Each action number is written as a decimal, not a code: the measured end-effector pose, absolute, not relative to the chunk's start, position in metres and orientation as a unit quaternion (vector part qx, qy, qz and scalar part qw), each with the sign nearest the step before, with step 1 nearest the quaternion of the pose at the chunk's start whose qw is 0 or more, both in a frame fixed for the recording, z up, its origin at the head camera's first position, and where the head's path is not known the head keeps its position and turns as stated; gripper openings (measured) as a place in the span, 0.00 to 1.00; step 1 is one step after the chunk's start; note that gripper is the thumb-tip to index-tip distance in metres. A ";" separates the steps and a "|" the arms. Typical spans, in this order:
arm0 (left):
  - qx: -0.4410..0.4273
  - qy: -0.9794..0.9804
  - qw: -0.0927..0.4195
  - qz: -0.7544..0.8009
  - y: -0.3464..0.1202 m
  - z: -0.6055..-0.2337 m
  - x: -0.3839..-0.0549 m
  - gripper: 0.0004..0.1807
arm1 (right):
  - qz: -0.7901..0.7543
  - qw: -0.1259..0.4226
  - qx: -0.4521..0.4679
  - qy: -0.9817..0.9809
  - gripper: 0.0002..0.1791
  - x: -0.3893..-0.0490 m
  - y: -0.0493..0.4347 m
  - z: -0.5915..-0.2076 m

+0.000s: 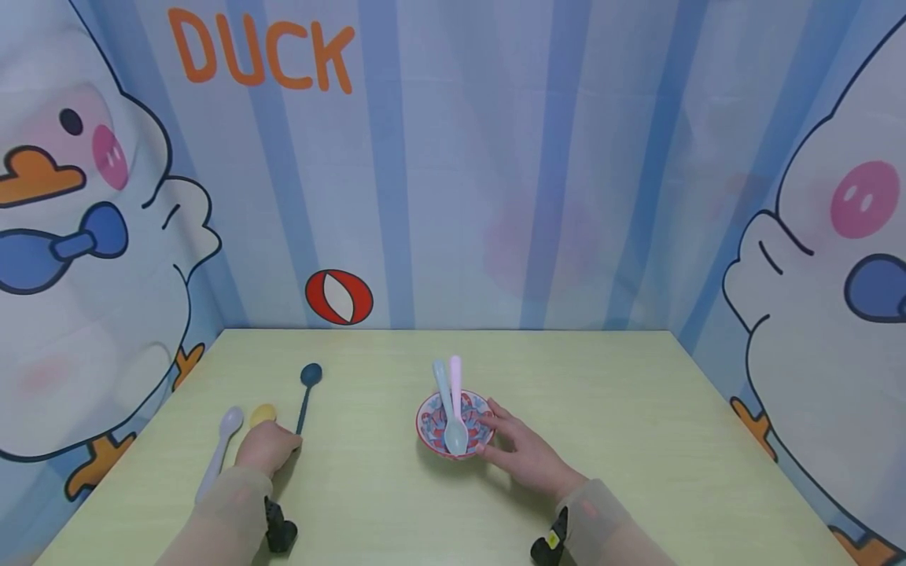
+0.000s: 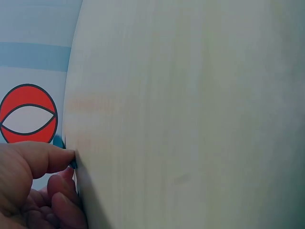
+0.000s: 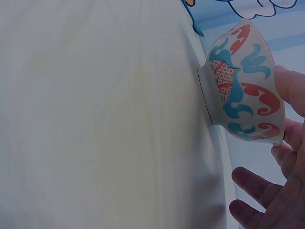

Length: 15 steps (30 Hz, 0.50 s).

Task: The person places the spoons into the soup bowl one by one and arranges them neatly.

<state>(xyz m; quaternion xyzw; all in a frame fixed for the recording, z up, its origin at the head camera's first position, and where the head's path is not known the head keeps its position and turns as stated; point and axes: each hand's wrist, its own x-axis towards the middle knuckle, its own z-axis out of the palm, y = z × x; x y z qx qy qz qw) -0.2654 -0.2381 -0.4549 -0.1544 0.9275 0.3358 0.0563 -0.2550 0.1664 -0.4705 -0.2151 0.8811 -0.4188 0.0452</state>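
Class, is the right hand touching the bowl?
Touching. The right wrist view shows the right hand holding the bowl, with fingers directly against its rim.

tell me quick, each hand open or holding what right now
Left hand: closed, pinching the dark blue, long-handled spoon.
Right hand: holding the round, red-and-blue patterned bowl at its rim.

Your left hand [image 1: 266, 450]: near left, fingertips [image 2: 67, 159] pinching | your right hand [image 1: 527, 456]: right of centre, two fingers [image 3: 257, 188] spread.
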 end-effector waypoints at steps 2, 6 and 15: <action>-0.153 0.928 0.057 0.336 -0.238 -0.455 -0.265 0.16 | -0.419 0.046 -0.216 0.881 0.32 -0.255 0.167 -0.471; -0.151 0.926 0.055 0.342 -0.238 -0.455 -0.264 0.16 | -0.420 0.048 -0.213 0.881 0.32 -0.255 0.167 -0.471; -0.150 0.924 0.050 0.349 -0.237 -0.454 -0.261 0.14 | -0.418 0.047 -0.211 0.882 0.32 -0.255 0.167 -0.472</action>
